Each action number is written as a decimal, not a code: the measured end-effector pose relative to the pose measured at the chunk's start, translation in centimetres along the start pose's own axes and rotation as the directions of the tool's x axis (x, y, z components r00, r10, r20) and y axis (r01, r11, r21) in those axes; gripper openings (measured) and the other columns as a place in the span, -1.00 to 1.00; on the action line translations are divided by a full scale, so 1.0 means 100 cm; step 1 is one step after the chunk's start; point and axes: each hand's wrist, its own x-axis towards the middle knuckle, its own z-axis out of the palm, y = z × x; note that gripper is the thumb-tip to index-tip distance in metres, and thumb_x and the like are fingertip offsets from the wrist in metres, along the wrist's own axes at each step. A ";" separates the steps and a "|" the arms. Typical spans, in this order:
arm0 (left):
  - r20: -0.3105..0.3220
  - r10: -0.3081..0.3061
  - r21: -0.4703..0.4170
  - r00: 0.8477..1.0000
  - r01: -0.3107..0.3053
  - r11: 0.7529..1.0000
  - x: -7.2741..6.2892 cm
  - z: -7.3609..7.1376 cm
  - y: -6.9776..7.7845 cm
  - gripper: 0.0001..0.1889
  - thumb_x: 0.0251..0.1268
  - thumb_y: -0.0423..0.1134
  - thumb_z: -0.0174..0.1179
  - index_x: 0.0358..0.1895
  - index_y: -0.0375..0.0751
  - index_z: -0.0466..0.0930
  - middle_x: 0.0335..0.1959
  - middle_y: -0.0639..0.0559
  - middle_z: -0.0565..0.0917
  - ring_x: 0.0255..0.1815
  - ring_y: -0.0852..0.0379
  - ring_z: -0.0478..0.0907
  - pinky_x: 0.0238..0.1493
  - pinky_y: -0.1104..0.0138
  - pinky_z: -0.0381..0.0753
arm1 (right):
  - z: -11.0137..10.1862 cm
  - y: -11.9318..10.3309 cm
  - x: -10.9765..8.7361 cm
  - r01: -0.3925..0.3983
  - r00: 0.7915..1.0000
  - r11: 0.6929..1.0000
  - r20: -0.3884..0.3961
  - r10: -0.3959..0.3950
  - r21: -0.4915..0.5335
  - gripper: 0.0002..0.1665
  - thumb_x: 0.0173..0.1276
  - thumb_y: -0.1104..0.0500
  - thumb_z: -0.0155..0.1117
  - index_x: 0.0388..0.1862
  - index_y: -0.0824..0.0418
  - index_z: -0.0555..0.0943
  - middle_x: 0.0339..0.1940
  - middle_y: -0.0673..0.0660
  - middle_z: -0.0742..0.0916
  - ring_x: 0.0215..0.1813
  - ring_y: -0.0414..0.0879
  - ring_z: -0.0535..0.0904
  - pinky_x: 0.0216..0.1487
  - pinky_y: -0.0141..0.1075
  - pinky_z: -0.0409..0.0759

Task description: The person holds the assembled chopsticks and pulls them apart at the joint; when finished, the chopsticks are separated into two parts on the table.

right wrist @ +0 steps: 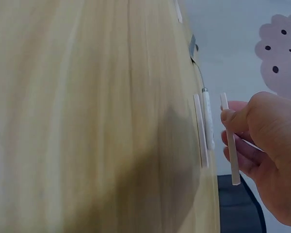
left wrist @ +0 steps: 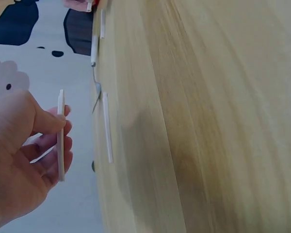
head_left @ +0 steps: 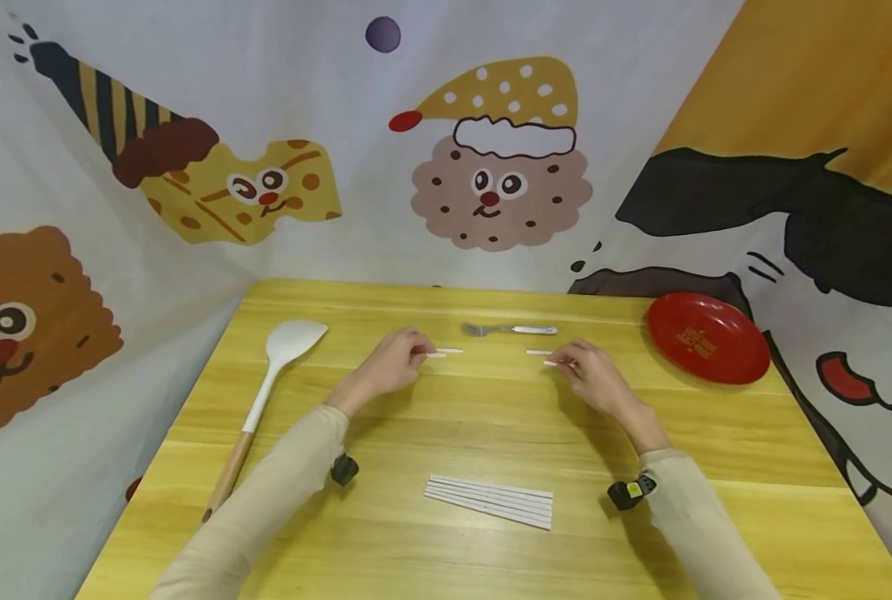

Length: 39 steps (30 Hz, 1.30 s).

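My left hand (head_left: 393, 362) pinches a short white stick (left wrist: 62, 141) between thumb and fingers, held above the table's far part. Just beyond it another white stick (left wrist: 107, 127) lies flat on the wood. Opposite, my right hand (head_left: 592, 379) pinches a similar white stick (right wrist: 231, 145) in its fingertips. Close to this hand a further white stick (right wrist: 201, 128) lies alongside the fork's handle. The fork (head_left: 509, 329), with metal tines and a white handle, rests behind both hands. Nearer the front, several white sticks (head_left: 488, 502) lie side by side in a flat block.
On the left of the wooden table (head_left: 386, 550) lies a white spatula (head_left: 284, 342) with a wooden handle. A red oval plate (head_left: 742, 354) with gold markings sits at the far right corner. Behind the table hangs a cartoon-printed cloth (head_left: 386, 242).
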 end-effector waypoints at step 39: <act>0.072 -0.104 0.002 0.992 0.104 0.995 0.036 0.034 -0.013 -0.76 0.32 -0.48 0.22 -0.08 -0.16 0.80 -0.12 -0.02 0.76 -0.10 0.10 0.62 0.01 0.27 0.66 | 0.025 0.003 0.022 -0.069 0.992 0.998 0.103 0.068 0.006 -0.87 0.30 0.42 0.37 -0.23 0.26 0.76 -0.34 0.11 0.68 -0.32 -0.10 0.54 -0.31 -0.24 0.55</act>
